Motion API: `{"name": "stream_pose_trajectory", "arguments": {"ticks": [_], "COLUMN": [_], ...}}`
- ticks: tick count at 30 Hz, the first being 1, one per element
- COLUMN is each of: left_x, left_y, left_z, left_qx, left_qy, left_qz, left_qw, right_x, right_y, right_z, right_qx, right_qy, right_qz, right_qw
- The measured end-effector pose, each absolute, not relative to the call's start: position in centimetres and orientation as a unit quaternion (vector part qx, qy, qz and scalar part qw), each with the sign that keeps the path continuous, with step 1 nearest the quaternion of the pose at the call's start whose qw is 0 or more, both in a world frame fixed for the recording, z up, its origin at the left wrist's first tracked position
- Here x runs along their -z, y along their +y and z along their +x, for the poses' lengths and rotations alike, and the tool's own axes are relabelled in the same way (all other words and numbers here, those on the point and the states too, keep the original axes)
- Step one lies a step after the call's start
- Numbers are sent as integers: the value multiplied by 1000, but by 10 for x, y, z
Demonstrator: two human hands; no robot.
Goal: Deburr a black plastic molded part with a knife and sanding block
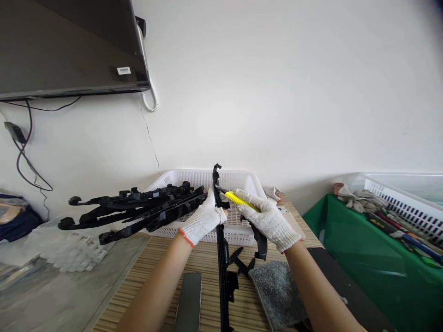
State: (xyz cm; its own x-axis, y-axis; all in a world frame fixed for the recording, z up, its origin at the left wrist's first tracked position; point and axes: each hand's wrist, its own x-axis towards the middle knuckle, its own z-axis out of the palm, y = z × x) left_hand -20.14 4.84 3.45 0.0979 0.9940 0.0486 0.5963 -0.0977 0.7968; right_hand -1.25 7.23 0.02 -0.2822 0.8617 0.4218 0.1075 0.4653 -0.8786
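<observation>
Left hand [202, 220] fingers are gripping upright black plastic strip [221, 249] over desk [207, 258]; right hand [268, 220] fingers are clasping yellow knife [240, 199] against it. Best trimming away from the fingers.

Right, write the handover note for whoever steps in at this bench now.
Left hand: gloved, gripping the long black plastic part, which stands upright on the wooden table.
Right hand: gloved, holding a yellow-handled knife against the part's upper end.
More black parts lie stacked across the white basket, sticking out to the left.
A grey cloth lies under the right forearm.
How many parts are already worked cannot be told.
</observation>
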Motion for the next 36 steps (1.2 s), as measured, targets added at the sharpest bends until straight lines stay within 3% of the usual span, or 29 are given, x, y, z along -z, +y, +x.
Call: {"name": "stream_pose_trajectory", "arguments": {"ticks": [36], "left_x": [-32], "left_y": [50], "left_z": [-208], "left_qx": [-313], "left_qy": [580], "left_qz": [679], "left_qw": [324], "right_x": [0], "right_y": [73], "right_z": [-9], "right_qx": [-421], "right_qy": [-677], "right_qz": [-346], "right_qw": [495]}}
